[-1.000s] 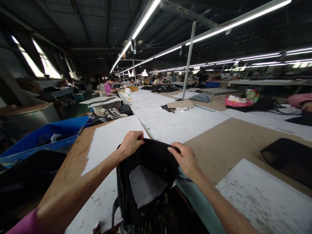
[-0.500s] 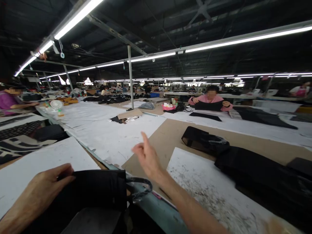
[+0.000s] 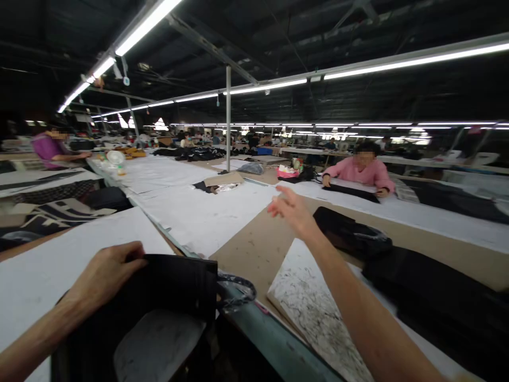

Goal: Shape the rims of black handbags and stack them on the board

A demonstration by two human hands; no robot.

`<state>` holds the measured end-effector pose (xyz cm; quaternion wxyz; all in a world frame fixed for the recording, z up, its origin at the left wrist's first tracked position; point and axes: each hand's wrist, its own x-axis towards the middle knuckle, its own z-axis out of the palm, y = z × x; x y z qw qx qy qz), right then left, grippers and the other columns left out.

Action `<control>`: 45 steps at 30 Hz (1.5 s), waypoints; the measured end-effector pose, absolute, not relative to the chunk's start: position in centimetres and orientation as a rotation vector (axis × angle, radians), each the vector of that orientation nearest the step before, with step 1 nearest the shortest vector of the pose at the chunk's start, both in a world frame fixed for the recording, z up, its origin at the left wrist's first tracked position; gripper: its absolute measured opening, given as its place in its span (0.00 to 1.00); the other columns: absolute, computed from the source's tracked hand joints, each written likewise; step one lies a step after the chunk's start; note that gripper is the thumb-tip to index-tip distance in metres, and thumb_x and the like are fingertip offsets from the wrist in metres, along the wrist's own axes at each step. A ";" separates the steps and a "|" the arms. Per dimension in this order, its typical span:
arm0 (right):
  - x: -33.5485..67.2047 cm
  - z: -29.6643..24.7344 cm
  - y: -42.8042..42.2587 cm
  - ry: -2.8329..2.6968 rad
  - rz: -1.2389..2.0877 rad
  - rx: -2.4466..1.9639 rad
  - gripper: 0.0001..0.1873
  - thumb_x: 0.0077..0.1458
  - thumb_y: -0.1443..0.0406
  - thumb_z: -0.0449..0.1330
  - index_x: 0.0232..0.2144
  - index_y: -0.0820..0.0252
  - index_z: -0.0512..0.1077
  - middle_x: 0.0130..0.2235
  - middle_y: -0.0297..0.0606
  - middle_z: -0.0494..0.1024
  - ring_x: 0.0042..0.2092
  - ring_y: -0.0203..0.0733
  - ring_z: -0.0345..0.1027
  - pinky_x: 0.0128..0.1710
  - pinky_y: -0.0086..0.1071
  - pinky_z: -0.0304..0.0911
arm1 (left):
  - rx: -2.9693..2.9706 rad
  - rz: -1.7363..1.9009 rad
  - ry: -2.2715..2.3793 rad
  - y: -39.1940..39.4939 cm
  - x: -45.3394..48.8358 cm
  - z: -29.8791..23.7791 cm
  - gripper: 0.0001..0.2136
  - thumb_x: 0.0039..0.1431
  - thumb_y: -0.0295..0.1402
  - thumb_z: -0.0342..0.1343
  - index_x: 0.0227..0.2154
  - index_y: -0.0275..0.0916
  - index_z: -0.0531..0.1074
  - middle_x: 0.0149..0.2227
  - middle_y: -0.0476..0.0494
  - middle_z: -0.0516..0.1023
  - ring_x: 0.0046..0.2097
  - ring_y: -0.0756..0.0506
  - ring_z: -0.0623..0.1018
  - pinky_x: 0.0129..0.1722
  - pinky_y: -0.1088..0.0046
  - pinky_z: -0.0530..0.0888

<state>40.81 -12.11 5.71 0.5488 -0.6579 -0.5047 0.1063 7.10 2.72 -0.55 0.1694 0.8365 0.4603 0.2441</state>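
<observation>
My left hand point(image 3: 105, 278) pinches the top rim of a black bag point(image 3: 181, 278) at the lower left, thumb and fingers closed over the edge. The bag's mouth faces me, and a dark grey panel point(image 3: 157, 342) shows inside it. On its right side sticks out a handle point(image 3: 242, 289) that looks wrapped in clear plastic. My right hand point(image 3: 296, 212) is stretched forward above the brown board point(image 3: 246, 239), fingers apart, holding nothing. Just right of it lies another black bag point(image 3: 350, 231), with more black pieces point(image 3: 433, 297) nearer me.
Marked white paper point(image 3: 314, 297) lies under my right forearm. A metal table edge point(image 3: 274, 339) runs beside the bag. Farther off are scraps point(image 3: 222, 180), a post point(image 3: 228, 122) and a pink basket point(image 3: 287, 171). A co-worker in pink point(image 3: 360, 172) handles black fabric point(image 3: 350, 192) across the table.
My right hand has reached farther forward and to the right. My left hand stays on the bag's rim. The co-worker in pink has lowered the black piece onto the table.
</observation>
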 end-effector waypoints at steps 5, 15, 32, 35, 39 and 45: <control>30.9 -1.8 -13.6 -1.562 0.555 -1.590 0.25 0.48 0.56 0.55 0.49 0.57 0.63 0.42 0.40 0.73 0.41 0.42 0.67 0.39 0.35 0.63 | 2.469 0.673 1.361 1.5 7.5 0.4 0.03 0.42 0.30 0.49 0.20 0.38 0.66 0.19 0.52 0.69 0.26 0.49 0.67 0.27 0.76 0.60; 28.1 -5.6 -10.1 -1.596 0.098 -1.587 0.19 0.50 0.58 0.53 0.44 0.57 0.66 0.42 0.41 0.73 0.42 0.45 0.66 0.41 0.37 0.61 | 2.410 0.742 1.360 2.0 7.4 -0.3 0.02 0.40 0.26 0.51 0.17 0.37 0.65 0.17 0.53 0.66 0.24 0.51 0.65 0.24 0.76 0.59; 25.8 -3.2 -6.7 -1.914 -0.345 -1.783 0.14 0.56 0.60 0.48 0.25 0.55 0.71 0.25 0.36 0.75 0.27 0.39 0.67 0.25 0.31 0.49 | 2.427 0.717 1.375 2.4 7.4 -0.5 0.02 0.40 0.26 0.52 0.18 0.37 0.66 0.18 0.53 0.66 0.24 0.51 0.66 0.24 0.76 0.59; 24.3 -2.6 -5.5 -1.946 -0.371 -1.888 0.12 0.54 0.60 0.50 0.24 0.55 0.70 0.24 0.38 0.75 0.25 0.41 0.67 0.22 0.31 0.45 | 2.436 0.725 1.372 2.4 7.5 -0.5 0.02 0.41 0.26 0.51 0.18 0.38 0.66 0.18 0.53 0.66 0.25 0.50 0.66 0.25 0.76 0.60; 22.4 -2.6 -3.8 -1.987 -0.379 -1.884 0.10 0.54 0.62 0.51 0.27 0.55 0.71 0.25 0.39 0.76 0.26 0.43 0.69 0.22 0.31 0.45 | 2.430 0.731 1.369 2.4 7.5 -0.4 0.02 0.41 0.26 0.52 0.18 0.38 0.65 0.19 0.53 0.67 0.26 0.50 0.67 0.26 0.76 0.61; 22.3 -2.6 -2.7 -2.040 -0.370 -1.834 0.12 0.55 0.59 0.49 0.29 0.54 0.70 0.25 0.38 0.76 0.27 0.41 0.69 0.24 0.30 0.47 | 2.428 0.752 1.297 2.1 5.5 -0.7 0.15 0.39 0.25 0.55 0.34 0.39 0.64 0.31 0.49 0.72 0.33 0.48 0.71 0.32 0.75 0.65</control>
